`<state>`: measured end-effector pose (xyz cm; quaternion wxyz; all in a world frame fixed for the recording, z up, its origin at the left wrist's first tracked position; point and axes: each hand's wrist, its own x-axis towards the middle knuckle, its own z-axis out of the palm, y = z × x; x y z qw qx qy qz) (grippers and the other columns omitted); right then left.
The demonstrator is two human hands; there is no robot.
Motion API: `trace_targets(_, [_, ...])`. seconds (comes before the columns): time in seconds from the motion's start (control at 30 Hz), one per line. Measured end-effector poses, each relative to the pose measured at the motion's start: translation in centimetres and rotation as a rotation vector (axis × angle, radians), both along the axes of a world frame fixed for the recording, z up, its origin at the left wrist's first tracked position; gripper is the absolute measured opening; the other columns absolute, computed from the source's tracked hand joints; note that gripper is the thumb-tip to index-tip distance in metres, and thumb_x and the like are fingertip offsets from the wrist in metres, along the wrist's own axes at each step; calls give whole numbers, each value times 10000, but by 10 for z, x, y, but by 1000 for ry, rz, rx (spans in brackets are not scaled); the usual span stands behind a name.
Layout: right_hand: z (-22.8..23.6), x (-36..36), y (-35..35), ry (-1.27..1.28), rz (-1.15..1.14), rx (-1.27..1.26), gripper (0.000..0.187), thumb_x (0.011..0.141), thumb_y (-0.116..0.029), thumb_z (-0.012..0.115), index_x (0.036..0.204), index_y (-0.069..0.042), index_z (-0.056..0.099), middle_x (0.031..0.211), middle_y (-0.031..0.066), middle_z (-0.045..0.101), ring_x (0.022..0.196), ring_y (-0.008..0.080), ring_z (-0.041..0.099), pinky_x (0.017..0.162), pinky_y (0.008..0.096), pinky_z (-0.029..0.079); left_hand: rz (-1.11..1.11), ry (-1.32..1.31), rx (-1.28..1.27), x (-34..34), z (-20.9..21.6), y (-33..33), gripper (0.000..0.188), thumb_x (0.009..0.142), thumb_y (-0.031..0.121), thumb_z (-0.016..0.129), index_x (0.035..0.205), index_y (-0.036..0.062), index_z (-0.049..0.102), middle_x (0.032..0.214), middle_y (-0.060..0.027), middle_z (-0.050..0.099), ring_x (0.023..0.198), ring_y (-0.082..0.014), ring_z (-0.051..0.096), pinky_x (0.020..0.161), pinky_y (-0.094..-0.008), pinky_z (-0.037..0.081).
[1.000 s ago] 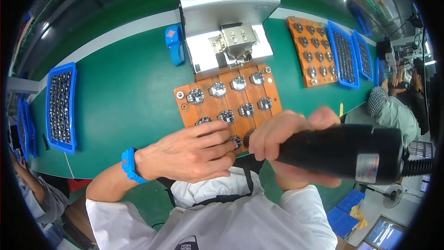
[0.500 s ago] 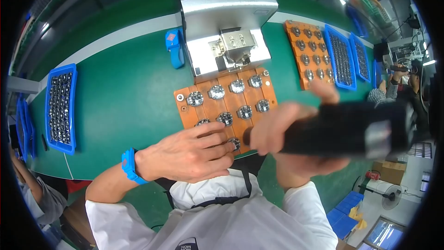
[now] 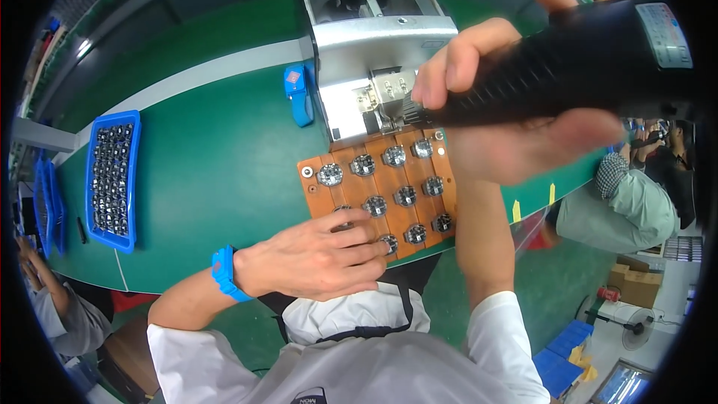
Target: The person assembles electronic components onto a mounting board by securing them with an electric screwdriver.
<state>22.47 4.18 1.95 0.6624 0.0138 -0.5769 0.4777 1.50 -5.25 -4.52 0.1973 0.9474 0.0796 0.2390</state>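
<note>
My right hand (image 3: 501, 146) is wrapped around a black electric screwdriver (image 3: 553, 63) with a ribbed grip, raised over the right side of the bench. Its tip end points left toward the front of a silver screw feeder (image 3: 381, 41); the bit itself is hard to make out. Just below the feeder lies an orange fixture board (image 3: 351, 161) carrying rows of small round circuit-board parts (image 3: 405, 195). My left hand (image 3: 321, 254), fingers apart and slightly bent, rests palm down on the board's near left corner. Its fingertips touch or cover some parts there.
A blue tray (image 3: 133, 202) of small parts stands at the left, with more trays (image 3: 46, 202) beyond. Beside the feeder lies a blue strap (image 3: 299, 97). At the right another person (image 3: 636, 194) sits by the green bench (image 3: 217, 157).
My right hand has lifted the screwdriver up and away from the near right of the board toward the feeder. My left hand stays on the board. The whole view has shifted slightly.
</note>
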Motion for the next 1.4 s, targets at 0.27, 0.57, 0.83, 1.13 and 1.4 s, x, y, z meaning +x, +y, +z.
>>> trace_targets(0.27, [-10, -12, 10, 87, -4, 8, 1083, 760, -903, 340, 1393, -26, 300, 675, 110, 562, 475, 211, 554, 471, 323, 487, -1, 7, -9, 2, 1, 0, 260, 899, 290, 656, 988, 48, 630, 1078, -65, 652, 1036, -231, 585, 1029, -427, 430])
trace_targets(0.57, [3, -6, -44, -149, -199, -151, 1064, 800, -847, 410, 1481, -67, 166, 791, 147, 576, 578, 249, 589, 548, 412, 528, 20, 3, -29, -1, -1, 1, 244, 882, 244, 668, 1013, 51, 595, 1078, -68, 651, 1048, -229, 592, 1022, -419, 434])
trace_targets(0.83, [10, -14, -14, -254, -402, -168, 1075, 770, -888, 364, 1437, -55, 238, 754, 133, 573, 561, 226, 573, 548, 376, 511, -5, 1, -39, 0, 4, 4, 214, 860, 186, 674, 996, 47, 585, 1059, -61, 645, 1045, -225, 595, 1016, -420, 436])
trace_targets(1.13, [17, -22, -27, -436, -398, -342, 1071, 731, -900, 413, 1389, -62, 308, 669, 103, 558, 490, 212, 550, 496, 334, 489, 5, -2, -42, 1, 3, 0, 221, 865, 185, 673, 1003, 44, 573, 1042, -64, 640, 1038, -228, 593, 1016, -417, 438])
trace_targets(1.4, [-2, 1, -90, -87, -188, -256, 869, 896, -753, 393, 1443, -100, 221, 734, 110, 549, 520, 229, 566, 475, 394, 533, 39, -25, -171, 0, 2, 2, 269, 857, 164, 687, 1058, 19, 582, 1013, -107, 620, 1024, -251, 597, 986, -411, 454])
